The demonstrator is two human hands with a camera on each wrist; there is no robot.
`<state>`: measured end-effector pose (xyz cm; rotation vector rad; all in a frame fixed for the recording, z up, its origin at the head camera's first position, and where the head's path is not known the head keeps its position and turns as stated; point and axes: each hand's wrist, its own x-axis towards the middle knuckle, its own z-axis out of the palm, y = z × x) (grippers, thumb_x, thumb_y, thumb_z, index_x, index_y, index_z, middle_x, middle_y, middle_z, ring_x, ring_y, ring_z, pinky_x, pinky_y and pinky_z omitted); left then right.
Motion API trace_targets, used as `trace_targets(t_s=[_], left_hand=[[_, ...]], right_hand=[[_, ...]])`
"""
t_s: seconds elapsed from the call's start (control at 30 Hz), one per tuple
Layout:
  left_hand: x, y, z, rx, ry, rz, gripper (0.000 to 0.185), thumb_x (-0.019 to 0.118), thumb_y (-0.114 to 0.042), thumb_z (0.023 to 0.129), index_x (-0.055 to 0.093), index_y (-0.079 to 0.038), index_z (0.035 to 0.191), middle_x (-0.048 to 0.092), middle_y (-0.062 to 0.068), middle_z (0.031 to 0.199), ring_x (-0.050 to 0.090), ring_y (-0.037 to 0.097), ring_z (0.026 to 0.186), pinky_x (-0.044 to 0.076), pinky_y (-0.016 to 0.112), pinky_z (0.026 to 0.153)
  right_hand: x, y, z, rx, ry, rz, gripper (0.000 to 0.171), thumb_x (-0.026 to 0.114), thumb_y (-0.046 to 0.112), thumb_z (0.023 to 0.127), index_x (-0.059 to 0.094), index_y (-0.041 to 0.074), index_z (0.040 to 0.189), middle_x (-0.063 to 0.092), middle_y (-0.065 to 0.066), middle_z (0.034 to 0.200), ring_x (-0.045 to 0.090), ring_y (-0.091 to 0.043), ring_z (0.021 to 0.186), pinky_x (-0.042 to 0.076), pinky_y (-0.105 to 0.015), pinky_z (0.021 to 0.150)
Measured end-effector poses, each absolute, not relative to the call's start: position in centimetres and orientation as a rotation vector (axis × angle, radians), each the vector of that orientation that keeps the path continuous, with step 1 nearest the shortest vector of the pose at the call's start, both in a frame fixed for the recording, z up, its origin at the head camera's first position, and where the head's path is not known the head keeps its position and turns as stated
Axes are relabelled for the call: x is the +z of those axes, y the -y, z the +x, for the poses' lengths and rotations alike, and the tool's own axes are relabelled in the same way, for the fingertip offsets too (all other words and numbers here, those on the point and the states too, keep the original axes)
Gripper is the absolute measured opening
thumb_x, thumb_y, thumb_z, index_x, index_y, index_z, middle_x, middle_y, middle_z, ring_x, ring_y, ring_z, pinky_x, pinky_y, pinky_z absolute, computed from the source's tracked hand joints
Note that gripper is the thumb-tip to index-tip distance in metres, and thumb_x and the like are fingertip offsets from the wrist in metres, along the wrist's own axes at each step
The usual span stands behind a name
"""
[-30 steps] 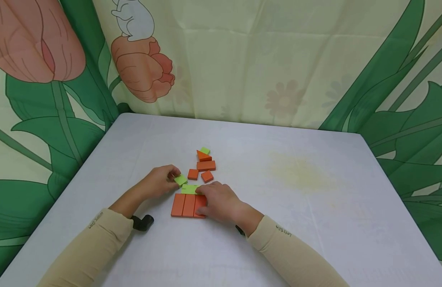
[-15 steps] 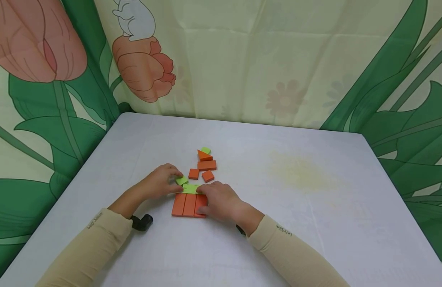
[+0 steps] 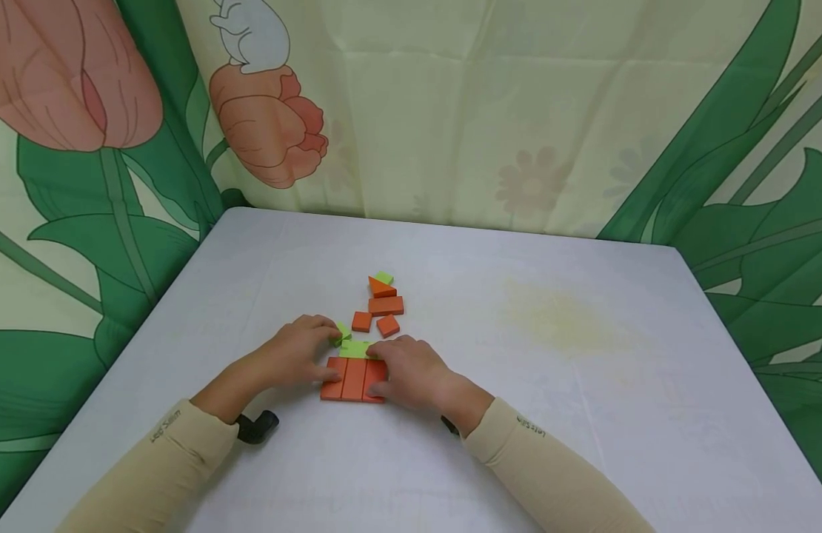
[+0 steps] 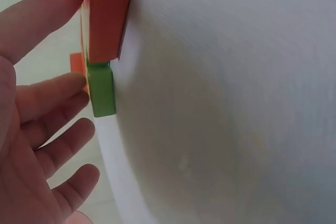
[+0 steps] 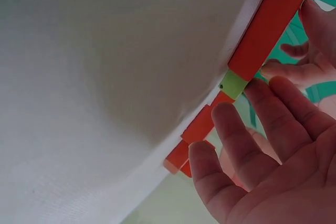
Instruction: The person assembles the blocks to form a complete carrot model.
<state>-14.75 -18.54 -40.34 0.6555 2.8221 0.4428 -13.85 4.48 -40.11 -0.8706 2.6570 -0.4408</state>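
Nearest on the white tabletop [image 3: 584, 414] lie three long orange blocks [image 3: 353, 379] set side by side, flat and touching. The left hand [image 3: 298, 354] rests against their left edge with its fingers [image 4: 50, 95] straight and loosely spread, gripping nothing. The right hand [image 3: 411, 372] lies over their right end, its fingers [image 5: 239, 140] likewise extended and flat.

Just beyond the orange row, a flat green block [image 3: 355, 349] lies along its far edge, touching it, between both sets of fingertips. A smaller green piece [image 3: 343, 332] sits at the left fingertips; it seems to touch the flat green block, though the view is too small to be sure.

Farther back, apart from the hands, lie two small orange squares [image 3: 374, 323], an orange rectangle [image 3: 386, 305], an orange triangle [image 3: 380, 288] and a small green block [image 3: 384, 277].
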Motion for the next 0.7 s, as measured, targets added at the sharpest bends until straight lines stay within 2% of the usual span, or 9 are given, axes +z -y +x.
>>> trace_targets(t_s=[0.3, 0.47, 0.7], left_hand=[[-40.6, 18.5, -14.9, 0.468, -2.806, 0.630, 0.061, 0.084, -0.037, 0.081, 0.064, -0.003, 0.128, 0.056, 0.011, 0.132, 0.051, 0.032, 0.123, 0.045, 0.052, 0.102], [-40.6, 18.4, -14.8, 0.470, -2.797, 0.588, 0.062, 0.084, -0.035, 0.081, 0.063, -0.002, 0.129, 0.055, 0.012, 0.134, 0.051, 0.032, 0.124, 0.045, 0.050, 0.103], [-40.3, 18.3, -14.6, 0.477, -2.794, 0.575, 0.063, 0.084, -0.035, 0.082, 0.062, -0.002, 0.131, 0.054, 0.012, 0.135, 0.050, 0.032, 0.126, 0.045, 0.049, 0.104]], right_hand=[[-38.1, -5.8, -15.5, -0.601, -2.640, -0.952, 0.053, 0.071, 0.030, 0.094, 0.056, 0.010, 0.140, 0.063, -0.005, 0.130, 0.053, -0.026, 0.120, 0.046, -0.041, 0.101], [-36.4, -7.1, -18.9, -0.668, -2.679, -0.914, 0.052, 0.069, 0.028, 0.096, 0.055, 0.009, 0.143, 0.061, -0.010, 0.133, 0.053, -0.030, 0.123, 0.044, -0.044, 0.104], [-37.3, -7.4, -24.1, -0.525, -2.751, -0.877, 0.041, 0.063, 0.021, 0.100, 0.058, 0.009, 0.139, 0.059, -0.008, 0.138, 0.051, -0.030, 0.130, 0.038, -0.043, 0.111]])
